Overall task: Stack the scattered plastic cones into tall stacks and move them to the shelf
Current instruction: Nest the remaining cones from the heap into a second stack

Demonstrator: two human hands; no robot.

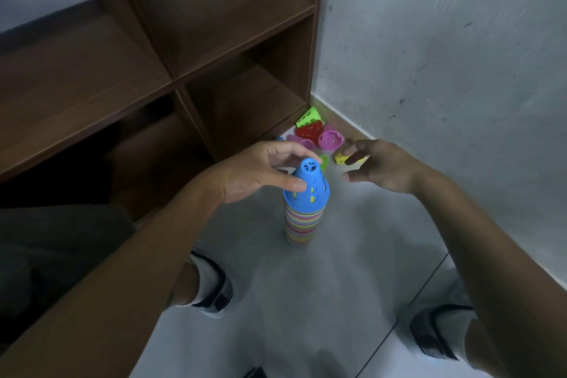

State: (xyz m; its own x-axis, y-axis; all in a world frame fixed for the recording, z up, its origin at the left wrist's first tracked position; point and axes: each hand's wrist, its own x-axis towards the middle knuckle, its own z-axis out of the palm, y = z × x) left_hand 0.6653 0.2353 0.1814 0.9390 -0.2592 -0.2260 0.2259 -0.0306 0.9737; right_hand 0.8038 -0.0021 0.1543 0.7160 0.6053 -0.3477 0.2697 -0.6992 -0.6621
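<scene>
A tall stack of many-coloured plastic cones (302, 224) stands on the grey floor, topped by a blue cone (310, 184). My left hand (257, 170) curls round the blue cone's tip, thumb on its near side and fingers behind it. My right hand (379, 166) reaches to the right of the stack with spread fingers; its fingertips are at a small yellow cone (339, 158) lying on the floor, thumb apart below it. Several loose cones lie beyond in the corner: lime (307, 116), red (310, 131), pink (329, 139) and a green one (324, 160) partly hidden behind the stack.
A dark brown wooden shelf (171, 80) with open compartments fills the left and back. A grey concrete wall (445, 55) closes the right side. My shoes (214, 285) (435, 331) stand on the floor on either side, near the camera.
</scene>
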